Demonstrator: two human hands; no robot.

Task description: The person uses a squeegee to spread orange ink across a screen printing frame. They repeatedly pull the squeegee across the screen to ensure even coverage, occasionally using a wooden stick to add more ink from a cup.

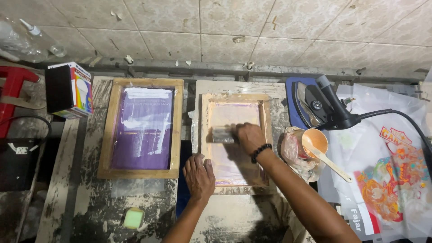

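Nearest the lens, two bare forearms are reaching up from the bottom edge toward a paint-crusted workbench (90, 198), and reading from the left, a small green sponge (133, 218) is lying near the front edge below a larger wooden screen frame (142, 127) whose purple mesh is sitting idle, with a boxed light bulb (70, 90) standing off its upper left corner. Next comes the left hand (198, 176), which is lying palm down with its fingers spread flat and gripping nothing, pressing on the lower left corner of the smaller wooden screen frame (235, 139) and steadying it. Just right of that, the right hand (250, 137), wearing a dark beaded bracelet at the wrist, is curling its fingers closed around a squeegee (223, 134) that is resting on the pale pink mesh in the frame's upper half. The squeegee's long axis is running left to right across the frame (crosswise to the frame's longer side), and its blade is sticking out to the left of the gripping fingers, so the right hand is plainly the nearer one, while the left is sitting below it at the frame's near edge. Further right, an orange plastic spoon (321, 148) is resting in a plastic-lined ink container (294, 153), a clothes iron (319, 105) is lying beyond it, and a printed transfer sheet (387, 180) is spreading toward the right edge.
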